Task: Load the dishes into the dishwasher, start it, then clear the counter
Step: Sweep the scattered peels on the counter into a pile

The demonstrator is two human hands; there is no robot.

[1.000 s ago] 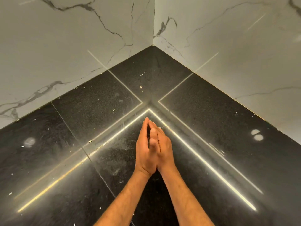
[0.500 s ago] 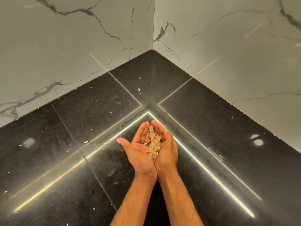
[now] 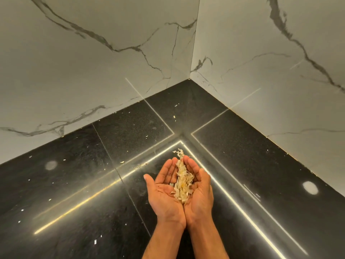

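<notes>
My left hand [image 3: 165, 191] and my right hand [image 3: 198, 187] are held palm up, side by side, their inner edges touching above the black counter [image 3: 242, 156]. Together they cup a small heap of pale, papery food scraps [image 3: 182, 182] that lies along the seam between the two palms. The fingers are nearly straight and point toward the corner of the counter. A ring shows on my left hand. No dishes and no dishwasher are in view.
The counter runs into a corner between two white marble walls [image 3: 93, 71]. Small pale crumbs [image 3: 122, 162] lie scattered over the dark stone, mostly left of my hands. Bright light strips reflect across the surface.
My hands were pressed palm to palm a second ago. They have opened upward into a cup, showing the scraps between them, and have spread a little wider since.
</notes>
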